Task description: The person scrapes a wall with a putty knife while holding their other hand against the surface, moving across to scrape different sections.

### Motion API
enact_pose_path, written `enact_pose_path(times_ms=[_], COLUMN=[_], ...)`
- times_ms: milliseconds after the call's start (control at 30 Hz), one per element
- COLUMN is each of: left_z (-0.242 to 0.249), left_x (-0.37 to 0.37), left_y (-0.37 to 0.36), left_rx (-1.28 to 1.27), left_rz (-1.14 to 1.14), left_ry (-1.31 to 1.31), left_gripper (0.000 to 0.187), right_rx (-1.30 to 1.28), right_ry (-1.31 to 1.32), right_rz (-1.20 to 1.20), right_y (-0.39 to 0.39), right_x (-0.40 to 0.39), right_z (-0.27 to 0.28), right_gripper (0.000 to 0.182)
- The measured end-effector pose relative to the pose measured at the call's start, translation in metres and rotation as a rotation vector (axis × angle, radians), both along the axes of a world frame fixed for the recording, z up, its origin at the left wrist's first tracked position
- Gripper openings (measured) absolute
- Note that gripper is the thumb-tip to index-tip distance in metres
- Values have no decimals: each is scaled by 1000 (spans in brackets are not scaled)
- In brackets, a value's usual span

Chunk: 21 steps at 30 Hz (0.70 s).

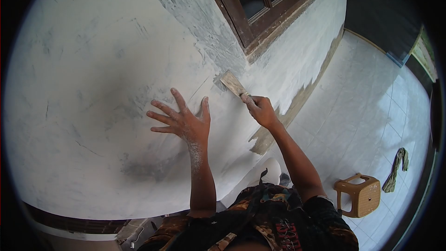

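My right hand [261,110] grips a putty knife [233,83] by its handle, the wide blade against the wall just below the window's corner. Spread flat with its fingers apart, my left hand [183,120] rests at the wall to the left of the knife. White powder coats its fingers and wrist. The wall [93,83] is mostly whitish, with a rough grey patch [200,23] running down beside the window frame. Whatever lies under the blade is hidden.
A brown-framed window [265,4] is set in the wall above. On the tiled floor [344,111] at right stand a tan plastic stool [364,197] and, beside it, a crumpled green cloth [396,169]. Bare grey-brown wall [297,107] shows along the wall's lower edge.
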State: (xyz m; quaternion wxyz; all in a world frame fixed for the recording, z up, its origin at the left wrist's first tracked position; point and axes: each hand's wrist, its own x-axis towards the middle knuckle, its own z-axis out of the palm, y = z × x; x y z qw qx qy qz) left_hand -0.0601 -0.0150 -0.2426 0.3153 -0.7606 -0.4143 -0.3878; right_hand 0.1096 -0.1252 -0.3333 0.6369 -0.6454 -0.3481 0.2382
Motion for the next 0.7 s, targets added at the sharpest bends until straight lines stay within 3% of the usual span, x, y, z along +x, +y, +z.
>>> enact_pose_path(times_ms=[700], left_z=[-2], left_x=[-1], left_y=[2], left_rx=[19], left_rz=[-1], left_ry=[0], left_gripper=[104], right_rx=[12], right_ry=[99], right_rz=[-4], right_y=[1], right_x=[3], right_z=[-3], right_gripper=[67])
